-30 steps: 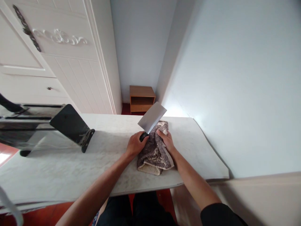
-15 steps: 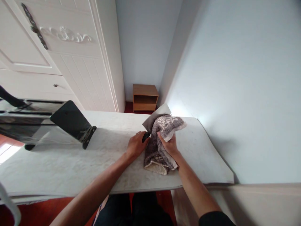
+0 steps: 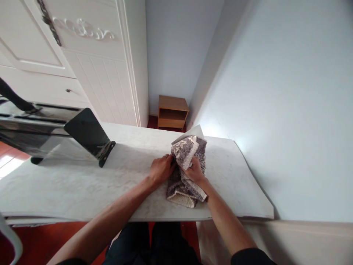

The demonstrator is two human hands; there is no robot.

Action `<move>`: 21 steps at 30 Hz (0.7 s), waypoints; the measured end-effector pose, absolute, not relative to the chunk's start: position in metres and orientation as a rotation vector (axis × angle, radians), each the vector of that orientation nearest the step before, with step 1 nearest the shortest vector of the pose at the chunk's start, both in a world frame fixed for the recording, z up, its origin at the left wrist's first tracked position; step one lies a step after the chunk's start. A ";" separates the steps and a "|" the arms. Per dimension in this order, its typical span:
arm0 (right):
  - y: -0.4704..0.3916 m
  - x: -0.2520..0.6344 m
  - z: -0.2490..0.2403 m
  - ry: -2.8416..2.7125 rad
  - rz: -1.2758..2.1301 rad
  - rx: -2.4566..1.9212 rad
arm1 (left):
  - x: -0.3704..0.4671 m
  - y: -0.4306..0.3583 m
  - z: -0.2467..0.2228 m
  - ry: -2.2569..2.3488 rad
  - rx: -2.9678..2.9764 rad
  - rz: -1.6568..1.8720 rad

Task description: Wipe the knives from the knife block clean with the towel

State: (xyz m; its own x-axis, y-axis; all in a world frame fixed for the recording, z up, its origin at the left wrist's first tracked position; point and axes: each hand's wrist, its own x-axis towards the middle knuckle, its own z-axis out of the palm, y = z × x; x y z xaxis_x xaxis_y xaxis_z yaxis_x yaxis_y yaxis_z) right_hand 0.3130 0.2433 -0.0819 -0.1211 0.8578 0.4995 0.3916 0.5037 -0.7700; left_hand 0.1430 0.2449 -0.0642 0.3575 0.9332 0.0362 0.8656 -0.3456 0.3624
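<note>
My left hand (image 3: 161,170) is closed round the dark handle of a cleaver, held just above or against the table. Most of the cleaver's broad grey blade (image 3: 197,131) is hidden by a brown and cream patterned towel (image 3: 184,149); its far edge and corner show beyond the cloth. My right hand (image 3: 196,171) grips the towel, which is folded over the blade and hangs down in a bunch on the near side. The fingertips of my right hand are partly covered by the cloth.
On the left of the white table (image 3: 129,154) stands a knife block (image 3: 85,134) with black ends and clear sides, a black handle (image 3: 15,95) sticking out of its top. A white cabinet (image 3: 102,77) and a small wooden nightstand (image 3: 173,110) stand beyond. A wall is on the right.
My right hand has drawn the towel leftward over the blade, so the part nearest the handle is now covered. The view has shifted slightly.
</note>
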 end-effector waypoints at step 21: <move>0.266 0.335 -0.081 -0.815 0.452 -1.172 | 0.140 0.249 -0.071 1.381 2.162 0.794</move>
